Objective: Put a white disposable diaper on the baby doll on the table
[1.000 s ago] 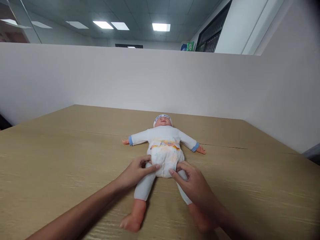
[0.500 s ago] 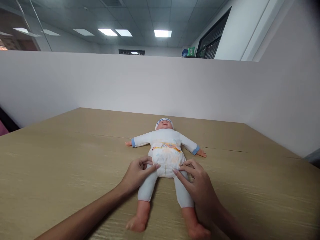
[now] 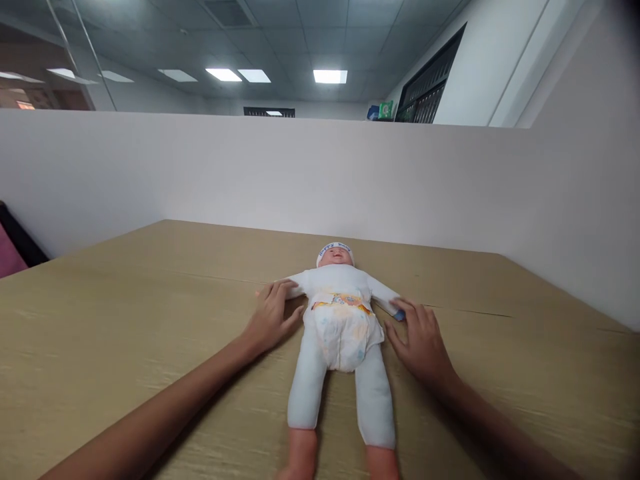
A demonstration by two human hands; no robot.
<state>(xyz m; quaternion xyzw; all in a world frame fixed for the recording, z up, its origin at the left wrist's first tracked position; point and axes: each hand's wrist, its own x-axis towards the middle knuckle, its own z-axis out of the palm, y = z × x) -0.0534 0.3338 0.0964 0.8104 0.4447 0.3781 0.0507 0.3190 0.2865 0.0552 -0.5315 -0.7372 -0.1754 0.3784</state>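
A baby doll [image 3: 340,283] in a white suit and headband lies on its back on the wooden table [image 3: 125,320], head away from me. It wears a white printed diaper [image 3: 345,330]. My left hand [image 3: 273,317] lies flat over the doll's left-side arm, fingers stretched out. Over the doll's other arm, near its blue cuff [image 3: 399,315], my right hand [image 3: 423,340] lies flat with fingers spread. Neither hand holds anything.
White partition walls [image 3: 300,173] close off the table at the back and right. A pink and dark object [image 3: 13,250] shows at the far left edge.
Both hands left the diaper's leg edges and moved outward and up onto the doll's arms. The doll now lies nearer to me in the view.
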